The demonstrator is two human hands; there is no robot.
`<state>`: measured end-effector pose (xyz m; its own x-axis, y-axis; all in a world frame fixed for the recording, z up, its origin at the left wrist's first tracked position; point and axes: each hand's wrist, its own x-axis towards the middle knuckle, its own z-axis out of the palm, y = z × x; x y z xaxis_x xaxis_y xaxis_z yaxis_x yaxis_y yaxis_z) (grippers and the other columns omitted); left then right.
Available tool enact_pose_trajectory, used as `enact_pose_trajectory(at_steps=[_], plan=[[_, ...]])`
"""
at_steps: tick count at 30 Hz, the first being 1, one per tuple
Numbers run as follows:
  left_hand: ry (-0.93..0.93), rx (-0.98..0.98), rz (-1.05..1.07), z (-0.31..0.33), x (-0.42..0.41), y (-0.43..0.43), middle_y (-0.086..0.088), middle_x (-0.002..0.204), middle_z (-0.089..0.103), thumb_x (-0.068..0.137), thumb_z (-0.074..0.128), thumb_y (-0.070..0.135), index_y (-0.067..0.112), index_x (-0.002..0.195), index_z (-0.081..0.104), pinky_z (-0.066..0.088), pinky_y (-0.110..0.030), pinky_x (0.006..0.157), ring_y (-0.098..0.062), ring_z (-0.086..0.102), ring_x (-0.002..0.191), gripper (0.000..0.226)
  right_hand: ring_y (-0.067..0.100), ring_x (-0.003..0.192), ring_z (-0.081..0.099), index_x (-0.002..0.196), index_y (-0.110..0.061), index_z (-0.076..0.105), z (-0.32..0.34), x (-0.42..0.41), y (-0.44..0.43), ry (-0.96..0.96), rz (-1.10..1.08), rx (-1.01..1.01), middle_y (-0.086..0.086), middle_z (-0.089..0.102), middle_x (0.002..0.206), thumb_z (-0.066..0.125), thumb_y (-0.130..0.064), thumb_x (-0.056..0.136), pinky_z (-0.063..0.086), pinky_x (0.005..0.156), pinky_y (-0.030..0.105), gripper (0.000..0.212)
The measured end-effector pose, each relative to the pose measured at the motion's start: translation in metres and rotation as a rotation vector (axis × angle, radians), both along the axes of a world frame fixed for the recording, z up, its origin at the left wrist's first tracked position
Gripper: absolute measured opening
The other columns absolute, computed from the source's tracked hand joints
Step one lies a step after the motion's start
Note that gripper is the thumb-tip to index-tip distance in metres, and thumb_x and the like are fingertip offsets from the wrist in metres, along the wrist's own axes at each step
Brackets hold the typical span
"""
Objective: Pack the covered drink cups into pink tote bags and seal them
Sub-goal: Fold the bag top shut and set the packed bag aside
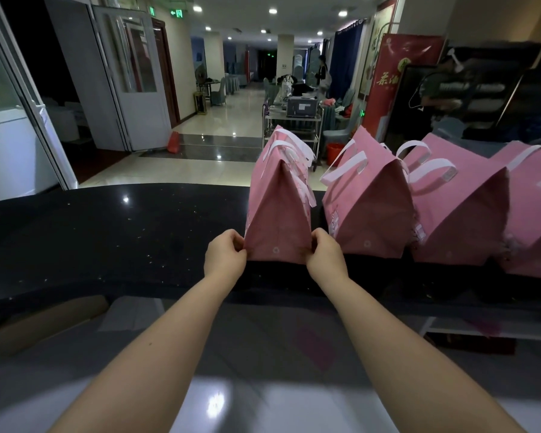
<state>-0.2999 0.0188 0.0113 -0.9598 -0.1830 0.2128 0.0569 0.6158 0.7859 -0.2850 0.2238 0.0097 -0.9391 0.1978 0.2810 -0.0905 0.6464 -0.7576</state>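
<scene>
A pink tote bag [278,210] with white handles stands closed on the black counter [107,232], its narrow end facing me. My left hand [225,256] pinches the bag's lower left corner. My right hand [325,256] pinches its lower right corner. To its right stand three more pink tote bags in a row: the nearest one [369,210], a third [459,210] and a fourth [531,214] cut off by the frame edge. No drink cups show; the bags hide whatever is inside.
The counter's left half is bare black stone. A lower grey shelf [263,354] lies beneath my forearms. Beyond the counter are a tiled hall, a metal trolley [294,126], a red banner [397,82] and people standing at the back and right.
</scene>
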Motion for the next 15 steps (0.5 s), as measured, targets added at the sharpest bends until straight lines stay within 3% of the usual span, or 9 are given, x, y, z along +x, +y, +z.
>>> enact_pose_trajectory(at_steps=[8,11,15], plan=[[-0.024,-0.027,-0.025,-0.005,0.006,0.001,0.009,0.08,0.063,0.079,0.066,0.007,0.025,0.078,0.057,0.056,-0.037,0.069,-0.01,0.06,0.075,0.02,0.022,0.07,0.054,0.078,-0.016,0.049,0.0,0.009,0.002,-0.125,-0.101,0.026,0.001,0.056,0.077,0.063,-0.012,0.086,0.045,0.061,0.033,0.016],[-0.023,-0.052,-0.007,-0.008,0.005,0.001,0.011,0.076,0.062,0.079,0.067,0.009,0.026,0.074,0.056,0.054,-0.034,0.063,-0.009,0.059,0.071,0.021,0.024,0.076,0.057,0.087,-0.012,0.052,0.002,0.009,-0.001,-0.165,-0.117,0.091,0.005,0.058,0.085,0.059,-0.006,0.087,0.049,0.065,0.033,0.009],[-0.046,-0.098,0.011,-0.01,0.003,0.001,0.011,0.075,0.061,0.081,0.065,0.011,0.027,0.074,0.055,0.05,-0.031,0.061,-0.012,0.059,0.072,0.02,0.029,0.086,0.058,0.099,-0.007,0.051,0.005,0.009,-0.007,-0.22,-0.135,0.214,0.011,0.058,0.099,0.052,0.005,0.084,0.051,0.071,0.036,0.019]])
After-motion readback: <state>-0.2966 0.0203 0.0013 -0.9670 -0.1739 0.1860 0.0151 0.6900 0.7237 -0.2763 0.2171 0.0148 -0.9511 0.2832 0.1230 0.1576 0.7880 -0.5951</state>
